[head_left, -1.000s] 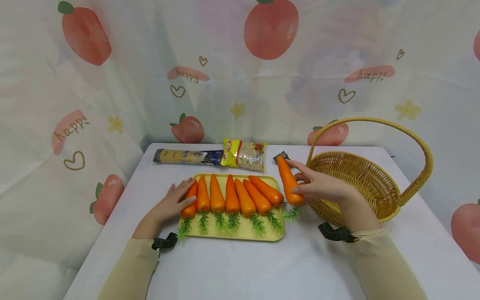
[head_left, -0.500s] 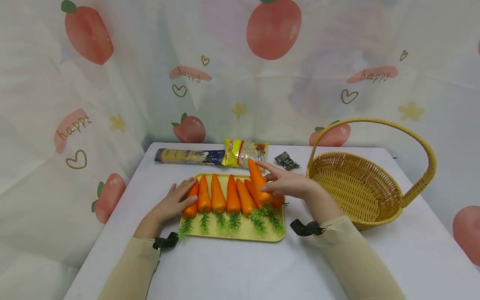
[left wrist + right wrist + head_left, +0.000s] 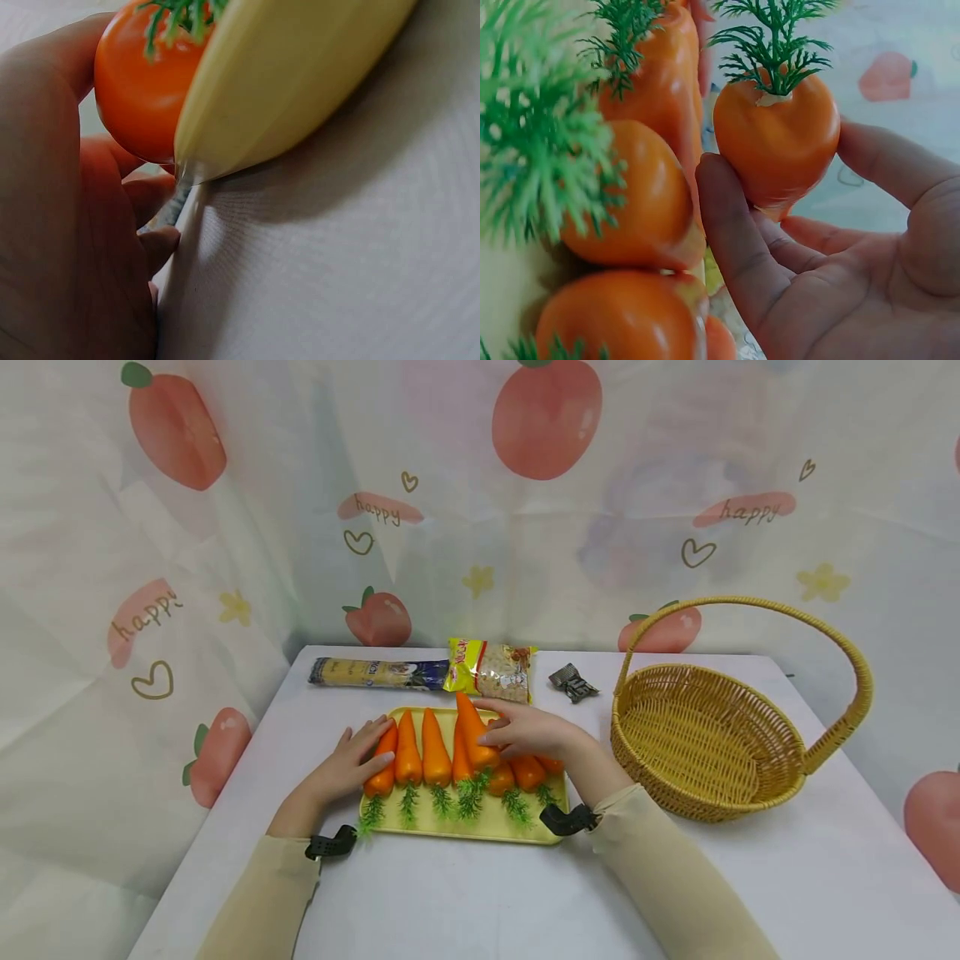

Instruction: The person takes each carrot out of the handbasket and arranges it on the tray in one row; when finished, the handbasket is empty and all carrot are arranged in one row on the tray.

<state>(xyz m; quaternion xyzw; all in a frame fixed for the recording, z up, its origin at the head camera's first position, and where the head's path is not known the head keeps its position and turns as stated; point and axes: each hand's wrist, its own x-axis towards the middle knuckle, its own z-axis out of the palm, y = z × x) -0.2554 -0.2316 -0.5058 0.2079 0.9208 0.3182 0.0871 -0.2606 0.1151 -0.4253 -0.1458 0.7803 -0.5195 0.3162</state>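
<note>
My right hand (image 3: 528,729) pinches a carrot (image 3: 474,735) with a green feathery top and holds it above the row of carrots on the yellow tray (image 3: 427,828). In the right wrist view, thumb and fingers are on both sides of the held carrot (image 3: 776,142), beside the row. My left hand (image 3: 348,768) rests at the tray's left end, with thumb and forefinger touching the leftmost carrot (image 3: 382,764). The left wrist view shows this carrot (image 3: 142,97) next to the tray's rim (image 3: 262,97), the other fingers bent loosely by it. Carrots under the right hand are partly hidden.
A wicker basket (image 3: 705,802) with a tall arched handle stands right of the tray. Behind the tray lie a long noodle packet (image 3: 367,672), a yellow-and-clear food bag (image 3: 491,670) and a small dark packet (image 3: 573,682). A patterned cloth backdrop (image 3: 585,568) borders the table's back.
My right hand has carried the carrot left, from beside the basket to over the middle of the row. My left hand has stayed at the leftmost carrot.
</note>
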